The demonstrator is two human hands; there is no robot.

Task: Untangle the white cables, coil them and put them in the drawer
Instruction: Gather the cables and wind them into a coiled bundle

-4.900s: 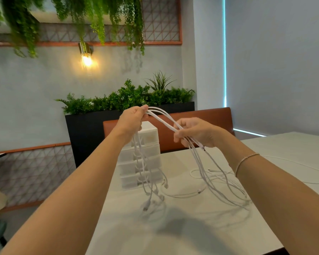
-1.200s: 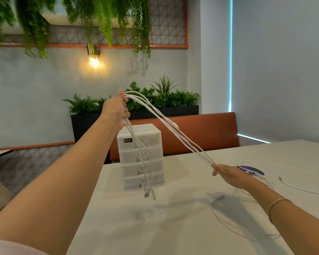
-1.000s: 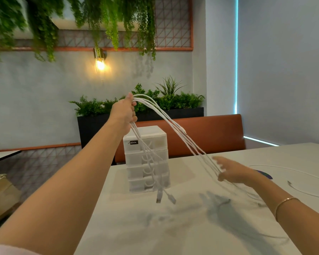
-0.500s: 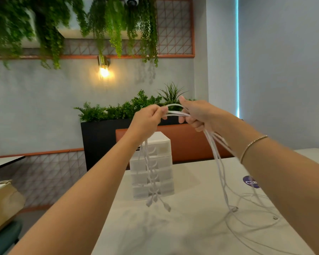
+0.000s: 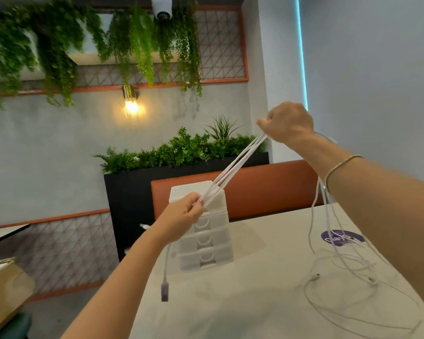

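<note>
Several white cables (image 5: 233,168) are stretched taut in the air between my two hands. My left hand (image 5: 185,215) is closed on their lower end, in front of the white drawer unit (image 5: 206,238). One plug end (image 5: 164,291) dangles below that hand. My right hand (image 5: 288,123) is raised high to the right, fist shut on the upper end. From there the cables drop behind my right forearm and lie in loose loops (image 5: 340,277) on the table. The drawers of the unit look shut.
The pale table (image 5: 230,302) carries a round purple sticker (image 5: 342,238) near my right arm. An orange bench back (image 5: 262,187) and a black planter with green plants (image 5: 171,155) stand behind the table. A cardboard box (image 5: 3,289) sits at lower left.
Half a second ago both hands were close together at chest height. Now my right hand has gone up and to the right, my left hand has dropped, and the cables are pulled straight between them.
</note>
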